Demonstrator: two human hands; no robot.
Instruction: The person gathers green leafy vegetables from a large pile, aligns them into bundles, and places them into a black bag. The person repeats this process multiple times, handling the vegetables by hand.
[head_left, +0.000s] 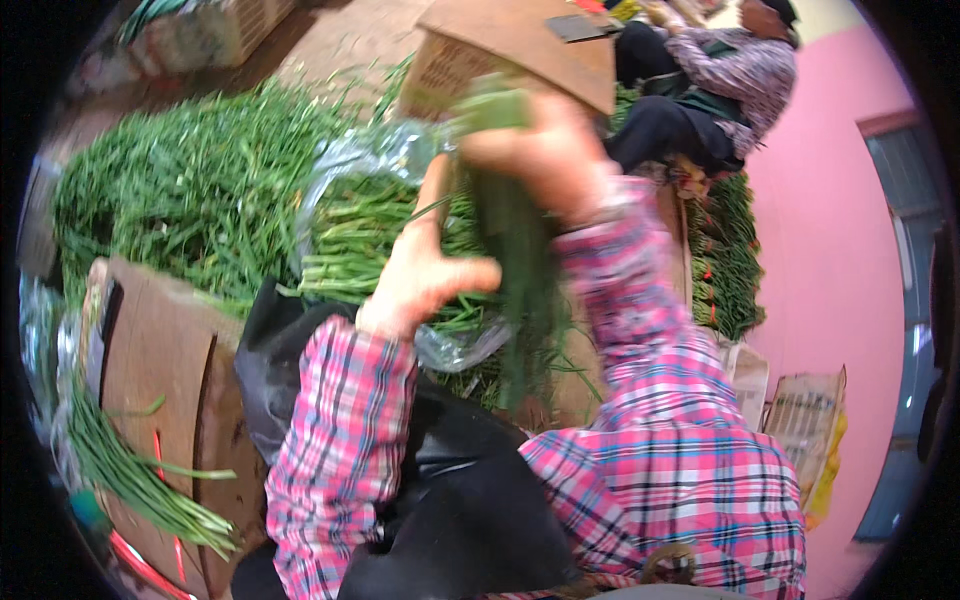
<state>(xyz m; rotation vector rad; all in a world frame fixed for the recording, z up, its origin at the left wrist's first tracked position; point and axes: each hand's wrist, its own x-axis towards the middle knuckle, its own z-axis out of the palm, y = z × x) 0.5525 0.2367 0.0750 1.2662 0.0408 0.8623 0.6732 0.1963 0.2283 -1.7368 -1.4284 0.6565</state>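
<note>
My right hand (544, 154) is closed round a bunch of long green stalks (517, 247), blurred by motion, with cut ends up and leaves hanging down. Beside it, my left hand (427, 274) has its fingers apart above more green stalks (345, 251) lying in a clear plastic bag (311, 195). One thin stalk crosses its fingers; nothing is gripped in it. A separate bundle of stalks (142, 480) rests at the left on a brown board (154, 322), near red ties (157, 454).
A large heap of leafy greens (187, 187) spreads at the upper left. A cardboard box (510, 52) bears a dark flat object (576, 28). Another person (720, 82) sits at the upper right, near tied bunches (727, 255) along the pink wall (817, 270).
</note>
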